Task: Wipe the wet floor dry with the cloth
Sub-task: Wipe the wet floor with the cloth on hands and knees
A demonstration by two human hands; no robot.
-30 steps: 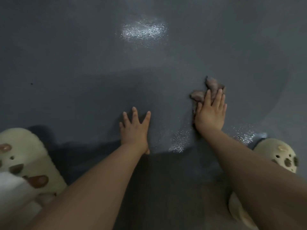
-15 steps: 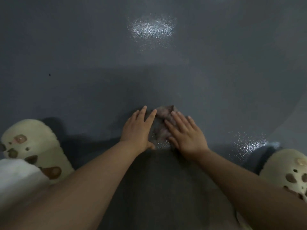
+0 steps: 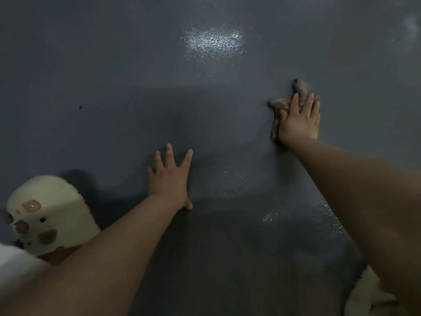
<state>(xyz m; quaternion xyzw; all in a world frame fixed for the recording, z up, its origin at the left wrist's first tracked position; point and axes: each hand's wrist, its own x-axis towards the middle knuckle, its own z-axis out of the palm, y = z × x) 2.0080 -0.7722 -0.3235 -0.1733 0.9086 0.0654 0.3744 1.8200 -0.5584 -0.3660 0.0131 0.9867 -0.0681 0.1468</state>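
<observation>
Dark grey floor, finely textured, fills the whole view. A bright patch of reflected light glints at top centre; fainter sparkles of wetness show lower, right of centre. A small dark speck lies at left. Broad soft shadows darken the lower half. A cream perforated shoe sits at lower left.

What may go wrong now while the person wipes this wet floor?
The left hand rests flat on the floor beside glistening wet specks; it might slip. The right hand presses only part of the bunched cloth, so a stroke may leave streaks. The shiny patch farther ahead could be missed.
</observation>
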